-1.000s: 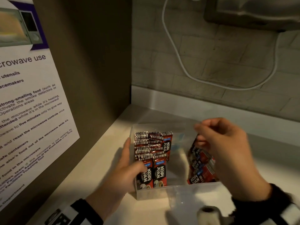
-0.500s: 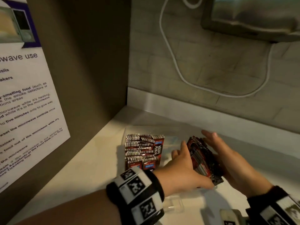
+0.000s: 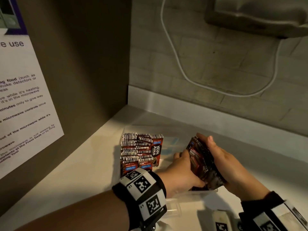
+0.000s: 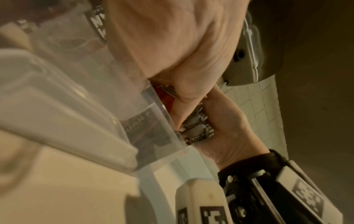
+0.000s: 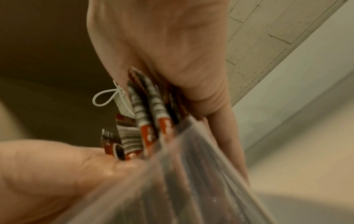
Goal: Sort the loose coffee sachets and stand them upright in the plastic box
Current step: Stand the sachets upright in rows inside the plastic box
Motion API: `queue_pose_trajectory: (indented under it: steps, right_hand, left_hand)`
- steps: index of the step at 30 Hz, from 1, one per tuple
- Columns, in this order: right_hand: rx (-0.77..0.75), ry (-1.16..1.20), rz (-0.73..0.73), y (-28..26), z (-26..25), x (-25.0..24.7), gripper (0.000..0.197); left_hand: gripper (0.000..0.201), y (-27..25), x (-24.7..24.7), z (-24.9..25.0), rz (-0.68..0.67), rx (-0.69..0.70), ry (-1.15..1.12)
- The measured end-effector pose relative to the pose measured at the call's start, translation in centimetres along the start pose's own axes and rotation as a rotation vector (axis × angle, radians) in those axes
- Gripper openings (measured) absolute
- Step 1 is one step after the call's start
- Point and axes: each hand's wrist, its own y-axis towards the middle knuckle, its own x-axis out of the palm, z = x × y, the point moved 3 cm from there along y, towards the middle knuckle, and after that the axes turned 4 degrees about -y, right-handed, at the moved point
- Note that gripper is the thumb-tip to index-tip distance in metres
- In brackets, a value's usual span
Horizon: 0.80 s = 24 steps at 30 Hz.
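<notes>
Between the two palms, a bundle of sachets (image 3: pixel 202 165) is now clamped from both sides inside the right-hand part of the plastic box (image 3: pixel 204 190). One second ago the left hand (image 3: pixel 180 172) rested against the outer left wall of the box and the right hand (image 3: pixel 225 160) hovered above the loose sachets with curled fingers. Both hands have since closed in on the same bundle, the left crossing over to its near-left face. Judged from this, the loose sachets have been gathered into one stack, and squaring and standing it up is the step in hand.

Grip state: the left hand presses the left face of the bundle, fingers wrapped toward its lower edge. The right hand backs the right face, fingers extended along it with the tips past the top edge. The wrist views show the serrated sachet ends (image 4: pixel 197 128) pinched between both palms just above the clear box wall (image 4: pixel 153 106).

Position of the bundle: it leans right, tilted rather than upright, with its lower end down in the box.

Left of the grip, well apart across a bare stretch of box floor, the sorted rows of sachets (image 3: pixel 140 149) stand upright against the left wall.
</notes>
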Motion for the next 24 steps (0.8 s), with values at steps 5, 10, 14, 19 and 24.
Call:
queue_pose_trajectory:
  steps: [5, 10, 14, 19, 24]
  right_hand:
    - [-0.022, -0.049, -0.026, 0.1, 0.2, -0.1, 0.071]
    - [-0.036, -0.047, -0.036, 0.2, 0.3, 0.0, 0.069]
    - [-0.045, -0.028, -0.039, 0.3, 0.3, 0.2, 0.062]
    - [-0.044, -0.03, -0.04, 0.4, 0.5, 0.0, 0.065]
    - [-0.032, -0.011, -0.069, 0.5, 0.5, 0.0, 0.069]
  left_hand:
    - [0.042, 0.5, -0.1, 0.1, 0.072, 0.013, 0.089]
    - [0.045, 0.7, -0.3, 0.5, 0.198, -0.013, 0.138]
    - [0.041, 1.2, -0.2, 0.5, 0.225, -0.049, 0.111]
    - [0.039, 1.6, -0.1, 0.2, 0.23, -0.051, 0.006]
    - [0.026, 1.8, -0.2, -0.3, 0.272, -0.027, -0.082]
